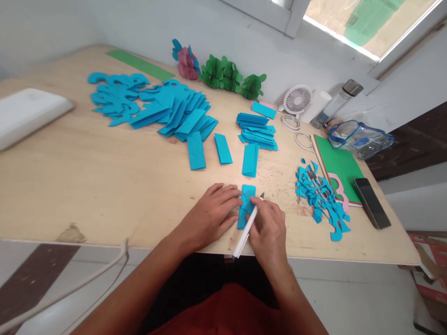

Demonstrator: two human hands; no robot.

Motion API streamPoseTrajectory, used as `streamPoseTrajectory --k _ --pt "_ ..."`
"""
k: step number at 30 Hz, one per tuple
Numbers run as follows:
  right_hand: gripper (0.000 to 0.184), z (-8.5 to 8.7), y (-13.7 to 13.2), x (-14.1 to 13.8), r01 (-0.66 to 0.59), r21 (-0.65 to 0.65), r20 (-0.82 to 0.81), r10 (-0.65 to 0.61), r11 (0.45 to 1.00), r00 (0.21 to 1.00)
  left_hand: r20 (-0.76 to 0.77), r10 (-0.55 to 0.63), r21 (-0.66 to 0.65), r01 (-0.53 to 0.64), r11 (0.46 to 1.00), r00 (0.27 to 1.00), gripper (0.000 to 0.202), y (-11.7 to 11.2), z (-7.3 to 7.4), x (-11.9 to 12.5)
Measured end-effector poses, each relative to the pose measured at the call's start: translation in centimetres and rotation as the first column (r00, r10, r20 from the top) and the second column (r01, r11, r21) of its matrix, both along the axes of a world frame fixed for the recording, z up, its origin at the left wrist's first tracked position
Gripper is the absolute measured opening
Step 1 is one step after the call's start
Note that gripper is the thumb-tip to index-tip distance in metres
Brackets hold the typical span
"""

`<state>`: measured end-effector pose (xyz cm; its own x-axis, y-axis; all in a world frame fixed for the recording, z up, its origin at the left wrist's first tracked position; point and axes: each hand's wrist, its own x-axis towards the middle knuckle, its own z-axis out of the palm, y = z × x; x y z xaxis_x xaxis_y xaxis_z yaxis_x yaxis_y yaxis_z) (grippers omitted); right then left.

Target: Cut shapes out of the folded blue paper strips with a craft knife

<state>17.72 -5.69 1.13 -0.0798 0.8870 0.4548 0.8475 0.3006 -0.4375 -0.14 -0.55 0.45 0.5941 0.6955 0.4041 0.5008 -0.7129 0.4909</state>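
A folded blue paper strip with faint curved drawn lines lies upright to me near the table's front edge. Along its left side my left hand rests with fingers stretched out, fingertips touching the paper's edge. My right hand is closed around a white pen, and its fingertips touch the strip's right side. The pen slants over the paper, its dark end pointing away to the right. Just beyond lies another folded blue piece, with a stack of folded blue papers behind it.
Blue cut-outs and folded strips pile at the left back. Blue scraps partly cover scissors at right, near a phone and a green sheet. Behind stand paper decorations, a small fan and a bottle.
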Motion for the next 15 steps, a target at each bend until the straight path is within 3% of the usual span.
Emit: streamPoseTrajectory --k 15 --pt "0.028 -0.28 0.45 -0.11 0.013 0.037 0.032 -0.014 0.999 0.999 0.001 -0.001 -0.005 0.001 1.000 1.000 0.026 0.10 -0.03 0.08"
